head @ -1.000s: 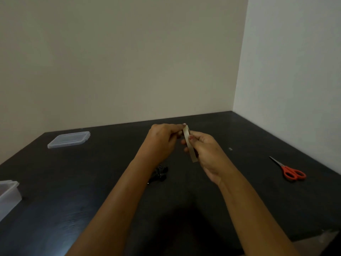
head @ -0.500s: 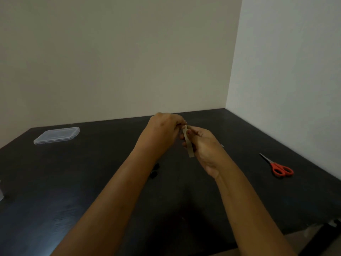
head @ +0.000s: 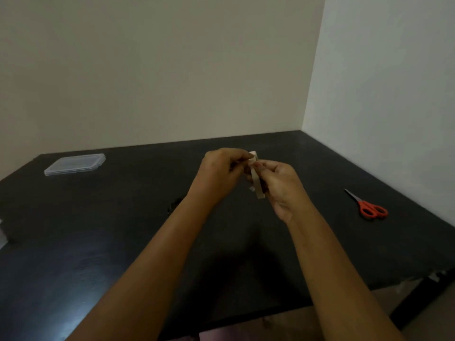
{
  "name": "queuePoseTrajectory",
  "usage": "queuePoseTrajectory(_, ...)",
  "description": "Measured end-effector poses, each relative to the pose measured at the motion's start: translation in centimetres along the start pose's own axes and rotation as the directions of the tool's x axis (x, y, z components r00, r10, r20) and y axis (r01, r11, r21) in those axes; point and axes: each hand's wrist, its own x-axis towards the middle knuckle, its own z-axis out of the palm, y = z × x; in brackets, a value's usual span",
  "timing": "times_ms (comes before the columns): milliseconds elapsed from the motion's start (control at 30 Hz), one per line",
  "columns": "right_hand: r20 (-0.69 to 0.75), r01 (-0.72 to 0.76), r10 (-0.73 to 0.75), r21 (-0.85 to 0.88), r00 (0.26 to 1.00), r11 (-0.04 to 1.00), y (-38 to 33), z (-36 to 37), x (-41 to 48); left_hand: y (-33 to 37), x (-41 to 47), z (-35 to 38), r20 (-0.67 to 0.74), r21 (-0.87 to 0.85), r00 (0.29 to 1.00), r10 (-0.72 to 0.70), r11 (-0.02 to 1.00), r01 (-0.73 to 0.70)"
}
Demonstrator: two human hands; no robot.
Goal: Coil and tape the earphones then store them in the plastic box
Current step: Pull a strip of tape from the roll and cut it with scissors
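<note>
Both hands are raised above the middle of the black table (head: 98, 242). My right hand (head: 280, 188) holds a thin roll of pale tape (head: 257, 183) edge-on. My left hand (head: 219, 173) pinches the tape's loose end at the top of the roll. The black earphones (head: 173, 205) lie on the table, mostly hidden behind my left forearm. A sliver of the clear plastic box (head: 2, 232) shows at the left edge. Its clear lid (head: 75, 164) lies flat at the far left.
Red-handled scissors (head: 368, 207) lie on the table at the right, blades pointing away. Walls close the table at the back and right. The table's near edge runs along the bottom right.
The view has swung right, so the box has slid almost out of frame. My hands stay together on the tape roll, the left fingers working at its top edge.
</note>
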Motion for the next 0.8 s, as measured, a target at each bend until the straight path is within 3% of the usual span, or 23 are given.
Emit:
queuePoseTrajectory(67,0.010,0.010,-0.010,0.010,1.000,1.000,0.1,0.0,-0.2,-0.2,0.1,0.1,-0.051,-0.127,0.996,-0.070,0.990,0.063)
queuePoseTrajectory(133,0.005,0.000,0.000,0.000,1.000,1.000,0.2,-0.1,-0.2,-0.5,0.2,0.0,-0.044,-0.127,0.995,-0.088,0.988,0.082)
queuePoseTrajectory(500,-0.003,-0.047,0.047,-0.068,0.999,0.997,0.9,-0.1,-0.1,0.7,0.5,1.0,0.249,0.248,0.958,-0.141,0.966,0.077)
queuePoseTrajectory(667,-0.016,-0.045,0.043,-0.087,0.999,0.995,0.8,-0.5,-0.3,1.1,0.0,1.3,0.177,0.301,0.983,-0.057,0.954,0.001)
queuePoseTrajectory(800,0.001,-0.036,0.036,-0.098,0.999,0.995,0.8,-0.6,-0.5,0.6,0.3,1.9,0.088,0.310,0.992,-0.093,0.949,0.061)
